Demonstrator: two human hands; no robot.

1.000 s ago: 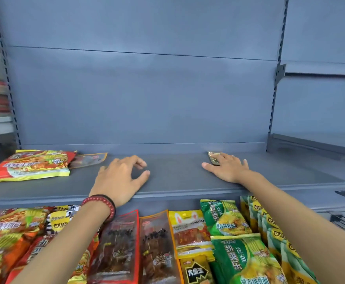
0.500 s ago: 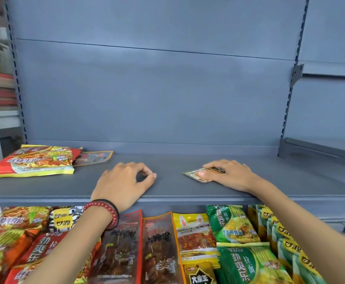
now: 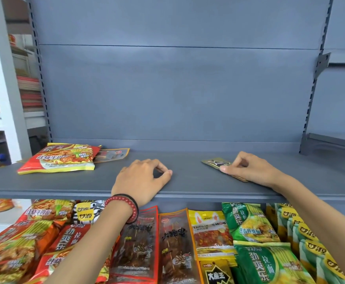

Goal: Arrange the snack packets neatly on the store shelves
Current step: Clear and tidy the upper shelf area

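My right hand lies on the grey shelf, thumb and fingers pinching a small flat olive-gold packet that rests on the shelf surface. My left hand, with a red bead bracelet at the wrist, rests near the shelf's front edge with curled fingers and holds nothing. At the shelf's far left lies a stack of red and yellow noodle packets. A flat orange-edged snack packet lies just behind that stack.
On the lower shelf lie red noodle packets, dark skewer-snack packets, a yellow packet and green noodle packets. A shelf bracket and another grey shelf stand at the right. Bottles and boxes sit far left.
My right hand slid the small packet along the shelf and now pinches it at its right end. My left hand has curled its fingers tighter in the same spot.
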